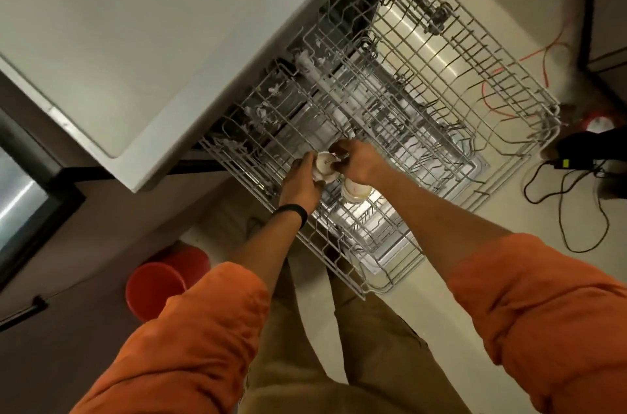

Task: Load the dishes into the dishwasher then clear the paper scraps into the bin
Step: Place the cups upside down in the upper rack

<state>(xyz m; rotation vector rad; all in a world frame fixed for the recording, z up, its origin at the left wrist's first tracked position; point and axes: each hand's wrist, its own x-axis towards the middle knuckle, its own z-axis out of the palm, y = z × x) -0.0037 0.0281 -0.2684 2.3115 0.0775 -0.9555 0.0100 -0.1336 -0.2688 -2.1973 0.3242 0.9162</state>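
Observation:
The dishwasher stands open with its upper wire rack (pixel 251 149) pulled out under the counter edge and its lower rack (pixel 502 81) extended to the right. My left hand (pixel 300 183) is closed around a white cup (pixel 325 166) held over the upper rack. My right hand (pixel 358 159) grips the same cup from the other side. A second white cup (pixel 356 190) sits upside down in the rack just below my right wrist.
A white countertop (pixel 142 33) overhangs the racks at the upper left. A red bucket (pixel 154 288) stands on the floor by my left leg. Orange and black cables (pixel 576 210) trail across the floor at the right, near a dark device (pixel 583 145).

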